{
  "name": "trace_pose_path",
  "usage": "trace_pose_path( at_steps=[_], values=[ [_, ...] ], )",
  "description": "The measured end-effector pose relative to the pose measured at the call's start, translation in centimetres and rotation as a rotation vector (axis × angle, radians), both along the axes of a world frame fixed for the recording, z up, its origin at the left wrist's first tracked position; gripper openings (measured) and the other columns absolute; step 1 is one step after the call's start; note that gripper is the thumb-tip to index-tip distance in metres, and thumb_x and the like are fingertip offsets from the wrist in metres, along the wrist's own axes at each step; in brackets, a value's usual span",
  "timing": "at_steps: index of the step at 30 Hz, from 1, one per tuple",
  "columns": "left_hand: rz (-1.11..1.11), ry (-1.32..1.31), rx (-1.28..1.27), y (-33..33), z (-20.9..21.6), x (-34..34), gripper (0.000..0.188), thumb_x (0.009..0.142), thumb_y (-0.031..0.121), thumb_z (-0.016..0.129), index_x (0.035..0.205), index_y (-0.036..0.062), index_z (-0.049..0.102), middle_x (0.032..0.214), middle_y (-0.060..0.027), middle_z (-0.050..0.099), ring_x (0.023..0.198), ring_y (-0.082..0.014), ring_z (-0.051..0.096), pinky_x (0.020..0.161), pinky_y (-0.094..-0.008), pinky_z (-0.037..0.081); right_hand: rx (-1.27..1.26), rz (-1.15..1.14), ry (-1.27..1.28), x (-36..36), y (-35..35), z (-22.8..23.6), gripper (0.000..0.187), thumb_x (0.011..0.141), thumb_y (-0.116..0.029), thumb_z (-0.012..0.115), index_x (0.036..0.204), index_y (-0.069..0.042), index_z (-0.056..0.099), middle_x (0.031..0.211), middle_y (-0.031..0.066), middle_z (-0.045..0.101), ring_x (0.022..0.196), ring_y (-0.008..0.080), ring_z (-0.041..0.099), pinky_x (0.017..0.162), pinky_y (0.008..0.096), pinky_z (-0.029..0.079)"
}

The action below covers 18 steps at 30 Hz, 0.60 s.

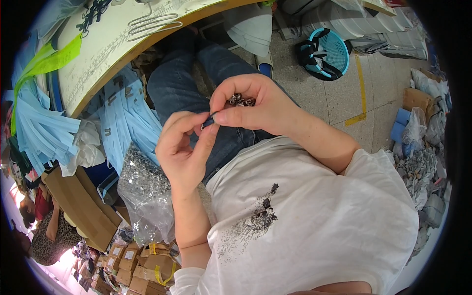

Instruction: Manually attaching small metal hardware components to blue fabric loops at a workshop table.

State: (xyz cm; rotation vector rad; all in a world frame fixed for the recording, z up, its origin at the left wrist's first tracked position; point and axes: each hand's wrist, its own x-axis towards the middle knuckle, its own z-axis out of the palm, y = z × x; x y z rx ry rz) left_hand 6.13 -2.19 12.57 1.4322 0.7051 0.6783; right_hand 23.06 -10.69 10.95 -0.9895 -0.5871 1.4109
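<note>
**Two hands work on a small dark piece above the lap**

The left hand (pixel 184 147) is raised over the lap, and its thumb and forefinger are pinched together on a small dark strap piece (pixel 210 121). The right hand (pixel 255 105) comes from the right side and touches the same piece with the tip of its thumb and forefinger, so both hands meet at this point. The other fingers of the right hand are curled and keep a little heap of small metal clips (pixel 241 101) in the palm.

Under the hands are the blue jeans (pixel 177 83) and the white printed shirt (pixel 305 221) of the person. At the left, just beside the knee, stands an open clear plastic bag (pixel 145 191) full of small metal parts. Light blue fabric strips (pixel 42 132) hang at the far left, near the edge of a pale work table (pixel 105 51). A turquoise basket (pixel 329 51) stands on the floor at the far right.
</note>
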Motion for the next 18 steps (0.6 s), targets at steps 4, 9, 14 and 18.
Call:
trace_pose_path(
  at_steps=[4,9,14,18],
  values=[
    [-0.038,0.019,0.071,0.24,0.12,-0.14,0.024,0.073,-0.014,0.073,0.093,-0.0027,0.066,0.092,-0.0063,0.058,0.078,-0.0113,0.054,0.070,-0.0215,0.043,0.107,0.029,-0.064,0.14,-0.04,-0.12,0.009,0.085,-0.007,0.070,0.091,-0.003,0.065,0.086,-0.0019,0.061,0.076,0.0046,0.054,0.069,0.0189,0.043],
    [-0.029,0.020,0.028,0.17,0.25,-0.29,0.023,0.072,-0.014,0.073,0.092,-0.0025,0.066,0.090,-0.0054,0.057,0.076,-0.0108,0.054,0.069,-0.0211,0.043,0.094,0.054,-0.109,0.23,0.10,0.07,0.008,0.086,-0.006,0.070,0.091,-0.002,0.064,0.086,-0.0001,0.063,0.076,0.0052,0.055,0.068,0.0192,0.043],
    [0.008,0.053,-0.008,0.06,-0.02,-0.56,0.024,0.074,-0.014,0.073,0.093,-0.0022,0.065,0.089,-0.0046,0.057,0.076,-0.0097,0.055,0.068,-0.0199,0.043,0.054,0.070,-0.211,0.29,0.15,0.53,0.009,0.087,-0.008,0.071,0.091,-0.002,0.065,0.087,0.0011,0.064,0.079,0.0055,0.057,0.069,0.0212,0.045],
    [0.031,0.084,-0.055,-0.22,0.16,-0.53,0.024,0.075,-0.013,0.073,0.094,-0.0028,0.065,0.088,-0.0035,0.057,0.076,-0.0083,0.054,0.067,-0.0188,0.044,0.133,0.008,-0.442,0.31,0.26,0.33,0.010,0.086,-0.009,0.071,0.092,-0.002,0.067,0.088,0.0002,0.065,0.079,0.0059,0.058,0.069,0.0211,0.046]
  ],
)
